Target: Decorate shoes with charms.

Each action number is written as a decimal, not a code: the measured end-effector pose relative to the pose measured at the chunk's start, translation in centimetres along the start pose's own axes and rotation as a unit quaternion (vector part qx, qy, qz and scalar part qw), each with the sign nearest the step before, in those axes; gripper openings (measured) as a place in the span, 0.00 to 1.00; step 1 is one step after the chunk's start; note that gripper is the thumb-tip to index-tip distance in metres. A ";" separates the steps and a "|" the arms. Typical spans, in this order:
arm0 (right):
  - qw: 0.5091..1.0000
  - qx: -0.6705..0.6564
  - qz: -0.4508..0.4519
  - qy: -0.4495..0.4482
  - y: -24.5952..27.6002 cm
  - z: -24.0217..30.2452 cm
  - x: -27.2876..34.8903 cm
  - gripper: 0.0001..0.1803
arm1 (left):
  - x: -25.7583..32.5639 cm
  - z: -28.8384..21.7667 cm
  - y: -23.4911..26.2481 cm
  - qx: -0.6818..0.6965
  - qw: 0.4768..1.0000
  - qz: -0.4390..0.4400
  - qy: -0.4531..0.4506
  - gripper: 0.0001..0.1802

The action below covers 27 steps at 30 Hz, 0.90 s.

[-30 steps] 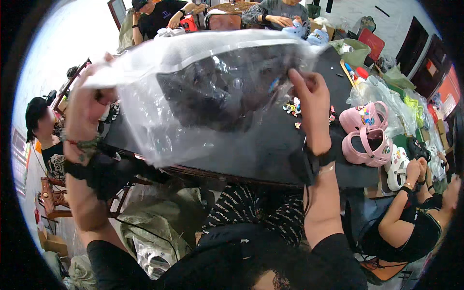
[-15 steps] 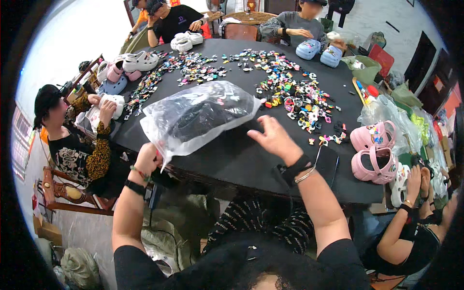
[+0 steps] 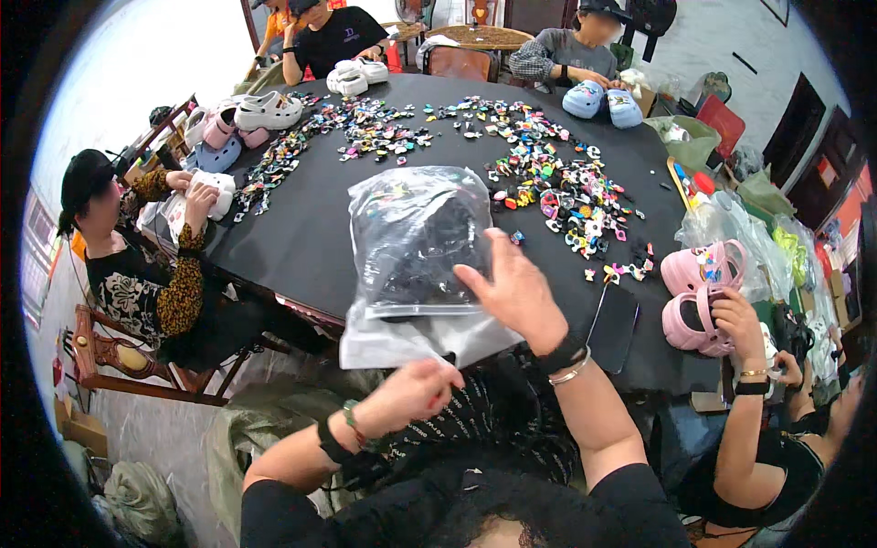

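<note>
A clear zip-top plastic bag [image 3: 420, 237] lies on the near side of the black table, with dark contents showing through. Its whitish open end hangs over the table's near edge. My right hand [image 3: 525, 297] rests against the bag's right side, thumb and fingers apart. Just below the bag's near edge is my left hand [image 3: 416, 397], its fingers curled together and fingertips beside a small dark piece on that edge. Whether they pinch anything is not clear. A dark phone [image 3: 614, 329] lies right of my right hand.
Colourful small shoe charms [image 3: 566, 183] spread over the table [image 3: 301, 237]. Pink clogs [image 3: 699, 310] stand at the right, a co-worker's hand on one. White clogs [image 3: 352, 78] and blue clogs [image 3: 585, 99] stand at the far side. Other people sit around the table.
The bag has turned, its open end now facing me. My left hand has left its corner and moved right, below the edge. My right hand has come down onto the bag's side.
</note>
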State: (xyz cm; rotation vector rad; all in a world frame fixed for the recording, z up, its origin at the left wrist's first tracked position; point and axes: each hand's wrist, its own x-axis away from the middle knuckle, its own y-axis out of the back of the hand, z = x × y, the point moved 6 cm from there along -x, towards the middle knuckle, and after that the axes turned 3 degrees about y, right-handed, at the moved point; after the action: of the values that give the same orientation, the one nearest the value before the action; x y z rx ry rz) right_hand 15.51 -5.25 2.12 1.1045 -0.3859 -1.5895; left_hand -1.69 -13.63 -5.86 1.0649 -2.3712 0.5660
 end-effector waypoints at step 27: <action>0.971 0.117 0.030 0.207 -4.3 5.6 0.0 0.45 | 4.9 2.3 12.2 0.143 0.936 -0.285 -0.149 0.18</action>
State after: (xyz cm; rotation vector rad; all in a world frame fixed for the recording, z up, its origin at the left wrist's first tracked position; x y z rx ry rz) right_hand 8.47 -5.45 1.85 1.5541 -0.3262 -1.2398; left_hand -14.52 -10.22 -6.95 2.0003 -2.0884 0.5648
